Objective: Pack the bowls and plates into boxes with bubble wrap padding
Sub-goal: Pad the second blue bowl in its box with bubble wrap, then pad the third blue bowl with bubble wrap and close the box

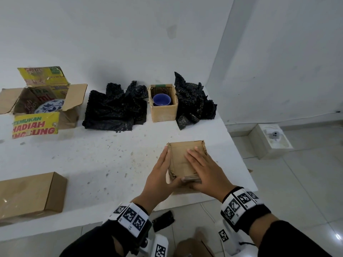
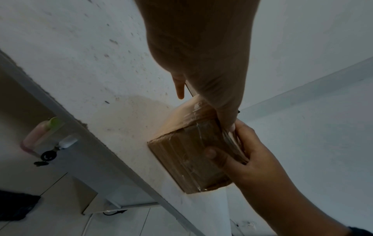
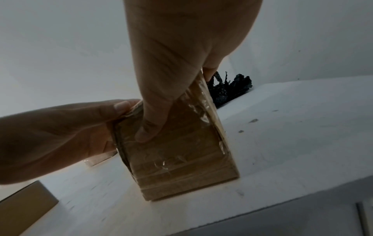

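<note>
A small brown cardboard box (image 1: 179,153) with clear tape on it stands near the table's front right corner. My left hand (image 1: 159,175) grips its left side, thumb on the near top edge. My right hand (image 1: 204,169) lies over the top with its thumb pressed on the near face. The left wrist view shows the box (image 2: 187,158) with the right hand's thumb (image 2: 210,154) on it. The right wrist view shows the box (image 3: 181,159) between the left hand (image 3: 60,135) and the right hand (image 3: 181,55). A blue bowl (image 1: 161,100) sits in an open box (image 1: 163,114) at the back. A blue-and-white plate (image 1: 49,106) lies in a yellow printed box (image 1: 35,125).
Black bubble wrap lies in two heaps, one (image 1: 115,108) left of the bowl's box and one (image 1: 194,101) right of it. A closed brown box (image 1: 31,193) rests at the front left. The white table (image 1: 111,154) ends just right of my hands; a white carton (image 1: 269,143) stands on the floor.
</note>
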The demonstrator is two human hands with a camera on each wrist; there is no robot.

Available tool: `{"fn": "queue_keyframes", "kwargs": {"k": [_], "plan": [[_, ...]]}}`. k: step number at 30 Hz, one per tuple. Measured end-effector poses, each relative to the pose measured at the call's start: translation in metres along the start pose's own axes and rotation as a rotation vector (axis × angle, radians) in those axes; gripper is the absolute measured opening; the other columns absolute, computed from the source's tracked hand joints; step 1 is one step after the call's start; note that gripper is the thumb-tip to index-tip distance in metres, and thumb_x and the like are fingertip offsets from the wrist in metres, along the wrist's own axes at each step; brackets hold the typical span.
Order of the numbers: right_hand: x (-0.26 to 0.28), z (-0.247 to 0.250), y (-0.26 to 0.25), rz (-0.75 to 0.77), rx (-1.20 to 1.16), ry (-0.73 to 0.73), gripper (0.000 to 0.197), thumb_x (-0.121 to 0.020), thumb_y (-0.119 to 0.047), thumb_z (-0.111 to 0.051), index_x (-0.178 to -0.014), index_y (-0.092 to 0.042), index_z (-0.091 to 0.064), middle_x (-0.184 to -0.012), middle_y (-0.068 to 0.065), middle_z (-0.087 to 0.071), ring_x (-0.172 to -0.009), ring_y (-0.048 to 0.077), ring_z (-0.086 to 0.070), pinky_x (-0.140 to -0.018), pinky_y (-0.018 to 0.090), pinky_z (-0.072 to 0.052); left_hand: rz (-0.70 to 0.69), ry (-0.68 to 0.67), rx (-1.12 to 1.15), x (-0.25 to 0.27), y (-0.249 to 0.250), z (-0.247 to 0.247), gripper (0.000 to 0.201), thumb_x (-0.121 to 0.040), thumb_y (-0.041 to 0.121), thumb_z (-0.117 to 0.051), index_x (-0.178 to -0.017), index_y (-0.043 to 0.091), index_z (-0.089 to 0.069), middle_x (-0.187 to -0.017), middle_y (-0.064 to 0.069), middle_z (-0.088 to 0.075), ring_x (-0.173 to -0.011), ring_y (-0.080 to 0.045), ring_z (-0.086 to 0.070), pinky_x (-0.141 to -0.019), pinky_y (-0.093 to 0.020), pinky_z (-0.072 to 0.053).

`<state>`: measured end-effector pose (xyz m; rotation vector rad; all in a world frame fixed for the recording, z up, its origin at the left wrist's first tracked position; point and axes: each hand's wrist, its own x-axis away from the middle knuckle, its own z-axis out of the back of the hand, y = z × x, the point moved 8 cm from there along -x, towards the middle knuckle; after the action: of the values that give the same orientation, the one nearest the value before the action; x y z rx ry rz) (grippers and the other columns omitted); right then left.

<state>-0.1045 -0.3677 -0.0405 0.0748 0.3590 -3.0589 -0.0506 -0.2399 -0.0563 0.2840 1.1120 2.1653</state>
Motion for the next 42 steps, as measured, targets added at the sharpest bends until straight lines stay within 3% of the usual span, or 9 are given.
{"fn": "queue_keyframes", "kwargs": {"k": [11, 14, 18, 22, 24, 28, 32, 37, 42], "plan": [[-0.005, -0.013, 0.004, 0.015, 0.143, -0.106, 0.108, -0.055, -0.063, -0.072, -0.143, -0.020, -0.027, -0.148, 0.003, -0.031, -0.139, 0.025, -0.021, -0.108, 0.052, -0.031, 0.032, -0.011, 0.004, -0.006, -0.004, 0.005, 0.100, -0.069, 0.061, -0.067, -0.142, 0.039, -0.003, -0.141, 0.039, 0.003, -0.127, 0.019, -0.013, -0.082, 0.007, -0.024], [-0.005, -0.012, 0.006, 0.029, 0.068, -0.121, 0.101, -0.065, -0.071, -0.058, -0.145, -0.024, -0.018, -0.154, 0.000, -0.022, -0.144, 0.020, -0.008, -0.116, 0.052, -0.010, 0.036, -0.013, 0.013, -0.013, -0.007, 0.009, 0.107, -0.058, 0.072, -0.062, -0.146, 0.029, -0.018, -0.139, 0.029, -0.013, -0.128, 0.009, -0.022, -0.090, 0.003, -0.026], [-0.013, 0.004, 0.009, 0.050, 0.000, -0.162, 0.101, -0.066, -0.087, -0.035, -0.146, -0.026, -0.026, -0.152, -0.008, -0.022, -0.143, 0.014, -0.010, -0.114, 0.048, 0.013, 0.062, 0.013, -0.029, -0.031, -0.008, 0.029, 0.082, -0.058, 0.071, -0.059, -0.131, 0.035, -0.044, -0.126, 0.016, -0.038, -0.119, -0.005, -0.037, -0.102, -0.025, -0.035], [-0.040, 0.027, 0.020, 0.077, -0.137, -0.125, 0.069, -0.074, -0.075, -0.041, -0.124, -0.030, -0.054, -0.124, -0.013, -0.047, -0.120, 0.008, -0.035, -0.115, 0.034, -0.006, 0.094, 0.064, -0.010, -0.059, -0.008, 0.051, 0.053, -0.066, 0.066, -0.053, -0.116, 0.051, -0.042, -0.110, 0.023, -0.052, -0.110, 0.001, -0.043, -0.092, -0.014, -0.033], [-0.057, 0.032, 0.026, 0.079, -0.211, -0.168, 0.059, -0.076, -0.068, -0.046, -0.119, -0.029, -0.058, -0.114, -0.011, -0.051, -0.107, 0.009, -0.038, -0.099, 0.023, -0.026, 0.102, 0.057, 0.017, -0.078, -0.004, 0.058, 0.047, -0.071, 0.059, -0.058, -0.115, 0.052, -0.042, -0.110, 0.022, -0.053, -0.111, 0.003, -0.045, -0.088, -0.010, -0.032], [-0.089, 0.038, 0.038, 0.008, -0.458, -0.277, 0.029, -0.083, -0.038, -0.060, -0.111, -0.029, -0.060, -0.098, -0.011, -0.059, -0.090, 0.007, -0.053, -0.082, 0.025, -0.046, 0.092, 0.055, 0.007, -0.123, 0.007, 0.064, 0.040, -0.083, 0.029, -0.067, -0.117, 0.042, -0.048, -0.114, 0.016, -0.056, -0.109, 0.005, -0.048, -0.089, -0.009, -0.034], [-0.126, 0.065, 0.071, -0.082, -0.547, -0.079, 0.015, -0.083, -0.031, -0.064, -0.098, -0.032, -0.064, -0.082, -0.017, -0.060, -0.074, 0.006, -0.057, -0.071, 0.025, -0.049, 0.021, 0.058, -0.080, -0.174, 0.018, 0.064, 0.043, -0.083, 0.027, -0.067, -0.118, 0.040, -0.047, -0.122, 0.014, -0.054, -0.113, 0.001, -0.047, -0.096, -0.021, -0.040], [-0.172, 0.096, 0.139, -0.261, -0.356, 0.318, 0.041, -0.078, -0.029, -0.071, -0.115, -0.020, -0.056, -0.096, -0.005, -0.052, -0.086, 0.011, -0.051, -0.065, 0.025, -0.041, -0.054, 0.025, -0.224, -0.241, 0.027, 0.054, 0.050, -0.079, 0.022, -0.067, -0.126, 0.025, -0.051, -0.128, 0.007, -0.051, -0.123, -0.012, -0.044, -0.099, -0.028, -0.039], [-0.200, 0.071, 0.197, -0.615, -0.255, 0.214, 0.072, -0.067, -0.054, -0.074, -0.118, -0.012, -0.044, -0.114, 0.005, -0.049, -0.108, 0.025, -0.047, -0.076, 0.035, -0.046, -0.089, -0.059, -0.411, -0.298, 0.032, 0.035, 0.061, -0.077, 0.019, -0.068, -0.133, 0.026, -0.045, -0.143, 0.006, -0.039, -0.136, -0.014, -0.031, -0.109, -0.034, -0.028]]}}
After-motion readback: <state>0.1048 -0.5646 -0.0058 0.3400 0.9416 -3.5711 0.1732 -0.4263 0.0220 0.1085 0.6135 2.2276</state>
